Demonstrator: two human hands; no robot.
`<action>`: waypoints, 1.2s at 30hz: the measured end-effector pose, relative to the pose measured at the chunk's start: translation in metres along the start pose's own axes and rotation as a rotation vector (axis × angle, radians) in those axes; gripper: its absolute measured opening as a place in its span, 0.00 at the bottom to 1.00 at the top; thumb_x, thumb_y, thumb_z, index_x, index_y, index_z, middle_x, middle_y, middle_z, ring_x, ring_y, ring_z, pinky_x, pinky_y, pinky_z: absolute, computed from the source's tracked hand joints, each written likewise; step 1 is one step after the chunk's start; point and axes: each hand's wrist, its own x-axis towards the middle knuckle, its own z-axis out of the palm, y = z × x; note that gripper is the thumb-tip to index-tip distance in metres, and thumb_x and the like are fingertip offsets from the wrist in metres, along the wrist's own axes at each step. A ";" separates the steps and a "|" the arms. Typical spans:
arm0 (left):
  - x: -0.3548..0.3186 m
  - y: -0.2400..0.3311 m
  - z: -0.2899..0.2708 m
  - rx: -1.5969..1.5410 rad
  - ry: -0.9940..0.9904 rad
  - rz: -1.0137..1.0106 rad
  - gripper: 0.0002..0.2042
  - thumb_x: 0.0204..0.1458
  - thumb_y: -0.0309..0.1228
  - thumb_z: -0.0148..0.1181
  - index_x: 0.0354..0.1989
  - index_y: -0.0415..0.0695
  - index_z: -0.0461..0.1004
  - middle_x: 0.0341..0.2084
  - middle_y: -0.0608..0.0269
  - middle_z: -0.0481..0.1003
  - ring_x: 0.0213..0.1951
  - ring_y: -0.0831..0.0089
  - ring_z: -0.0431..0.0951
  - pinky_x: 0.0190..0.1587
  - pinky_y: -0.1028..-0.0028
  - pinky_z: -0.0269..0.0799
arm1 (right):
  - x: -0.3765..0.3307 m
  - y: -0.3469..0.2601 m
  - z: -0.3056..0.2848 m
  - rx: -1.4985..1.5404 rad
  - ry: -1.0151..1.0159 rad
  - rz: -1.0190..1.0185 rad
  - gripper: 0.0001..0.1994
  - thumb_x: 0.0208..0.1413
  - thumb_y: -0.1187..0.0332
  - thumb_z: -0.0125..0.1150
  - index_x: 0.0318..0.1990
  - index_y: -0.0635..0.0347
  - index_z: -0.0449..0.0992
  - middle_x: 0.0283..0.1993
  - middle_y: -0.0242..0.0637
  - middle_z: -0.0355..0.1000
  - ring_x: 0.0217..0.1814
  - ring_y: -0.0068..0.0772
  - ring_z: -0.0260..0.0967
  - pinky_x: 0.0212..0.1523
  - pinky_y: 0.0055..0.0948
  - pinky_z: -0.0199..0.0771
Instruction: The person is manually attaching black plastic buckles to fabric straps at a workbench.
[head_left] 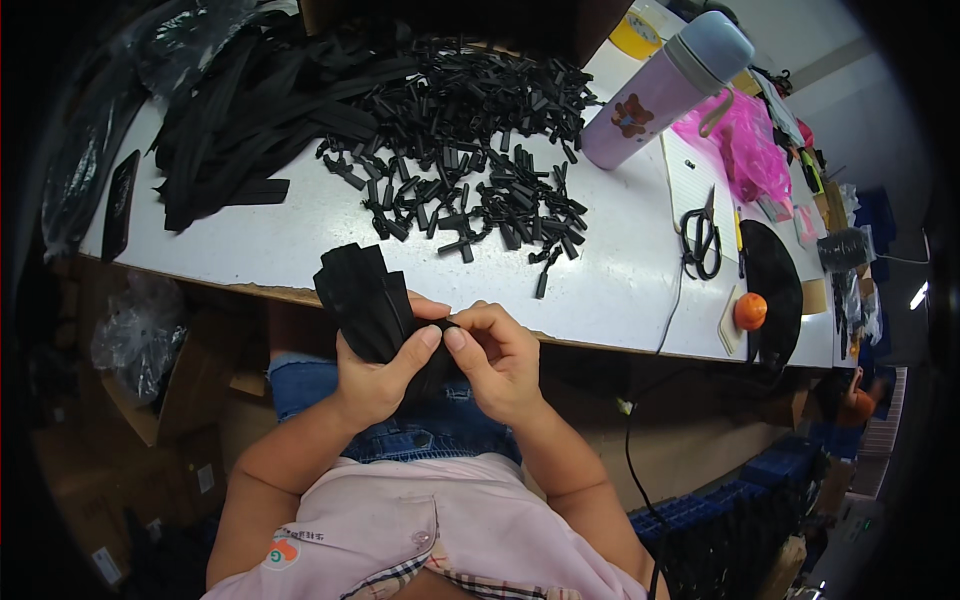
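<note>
My left hand is closed around a bundle of flat black fabric strips, which look like zipper tapes. Their staggered ends fan up past the table's front edge. My right hand pinches one black strip between thumb and forefinger, close to the left thumb. Both hands are over my lap, in front of the white table. Whatever small part is under the fingertips is hidden. Beyond the hands lies a heap of small black cord pulls, with one pull lying nearest to me.
More long black strips are piled at the left, beside a dark phone. A purple bottle stands behind the heap. Black scissors, a notebook, an orange fruit and a pink plastic bag lie at the right.
</note>
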 end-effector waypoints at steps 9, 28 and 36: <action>-0.001 0.001 -0.008 0.062 -0.120 -0.059 0.07 0.45 0.23 0.54 0.33 0.36 0.70 0.27 0.64 0.70 0.30 0.80 0.69 0.34 0.81 0.65 | -0.006 0.000 0.003 0.208 0.063 0.060 0.05 0.50 0.73 0.51 0.31 0.65 0.65 0.24 0.27 0.61 0.20 0.11 0.52 0.20 0.10 0.53; 0.004 0.002 -0.020 -0.058 -0.218 -0.395 0.09 0.45 0.28 0.56 0.34 0.39 0.69 0.23 0.70 0.69 0.27 0.85 0.67 0.29 0.85 0.64 | 0.023 -0.031 0.004 -0.593 0.115 -0.540 0.17 0.35 0.77 0.60 0.38 0.61 0.70 0.27 0.34 0.65 0.20 0.26 0.59 0.16 0.19 0.59; 0.004 0.001 -0.018 -0.213 -0.205 -0.427 0.15 0.42 0.31 0.60 0.37 0.39 0.66 0.23 0.66 0.67 0.23 0.81 0.68 0.26 0.83 0.65 | 0.006 -0.021 -0.006 0.099 -0.068 0.042 0.06 0.45 0.77 0.55 0.32 0.65 0.70 0.28 0.32 0.66 0.23 0.17 0.61 0.21 0.16 0.62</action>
